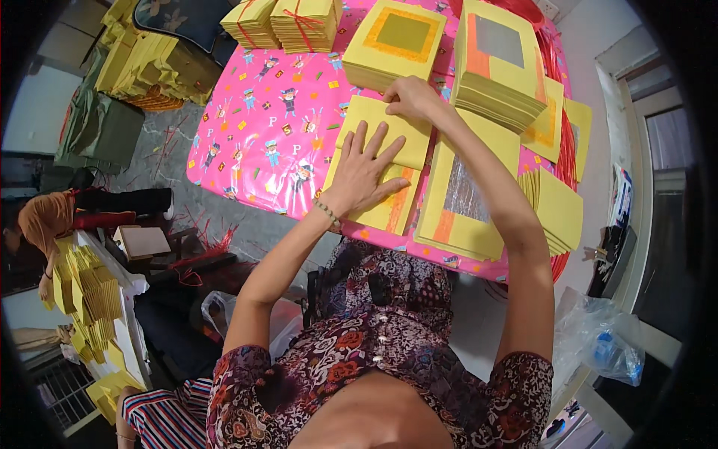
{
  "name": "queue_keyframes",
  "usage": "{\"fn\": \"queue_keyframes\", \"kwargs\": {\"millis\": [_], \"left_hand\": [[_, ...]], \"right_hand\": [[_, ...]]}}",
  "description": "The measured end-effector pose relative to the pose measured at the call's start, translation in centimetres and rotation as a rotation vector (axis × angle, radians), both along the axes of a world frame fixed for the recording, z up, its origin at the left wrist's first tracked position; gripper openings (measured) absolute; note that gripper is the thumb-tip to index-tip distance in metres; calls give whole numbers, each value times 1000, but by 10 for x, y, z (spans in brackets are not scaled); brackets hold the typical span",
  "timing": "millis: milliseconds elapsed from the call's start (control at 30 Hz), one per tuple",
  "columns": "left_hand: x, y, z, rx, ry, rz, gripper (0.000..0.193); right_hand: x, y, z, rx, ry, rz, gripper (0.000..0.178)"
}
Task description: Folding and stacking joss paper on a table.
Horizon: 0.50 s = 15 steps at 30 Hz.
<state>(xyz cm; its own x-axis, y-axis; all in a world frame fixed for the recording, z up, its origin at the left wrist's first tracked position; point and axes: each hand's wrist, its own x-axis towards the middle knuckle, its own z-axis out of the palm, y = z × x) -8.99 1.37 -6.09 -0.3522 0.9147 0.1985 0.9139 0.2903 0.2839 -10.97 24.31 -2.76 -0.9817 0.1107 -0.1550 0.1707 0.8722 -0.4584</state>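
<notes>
A yellow sheet of joss paper (374,123) lies folded over in front of me, on top of another yellow sheet with an orange patch (396,206). My left hand (365,170) presses flat on it with fingers spread; a beaded bracelet circles that wrist. At the fold's far edge, the bent fingers of my right hand (411,99) close on the paper. Under my right forearm is a stack of joss paper with a silver foil square (467,187). Just beyond my right hand stands a thick stack with a gold square (396,41).
A pink patterned cloth (250,135) covers the table. Tall silver-patched stacks (497,63), folded yellow bundles (557,209) and red-tied bundles (303,26) stand around. Red strings (572,142) hang at the right edge. At left, another person (45,224) bends over a table of yellow paper.
</notes>
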Motion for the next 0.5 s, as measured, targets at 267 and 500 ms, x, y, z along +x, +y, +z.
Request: {"fn": "queue_keyframes", "kwargs": {"millis": [267, 500], "left_hand": [[1, 4, -1, -34, -13, -31, 79], [-5, -4, -10, -109, 25, -34, 83]], "right_hand": [[10, -21, -1, 268, 47, -72, 27], [89, -113, 41, 522, 7, -16, 33]]}}
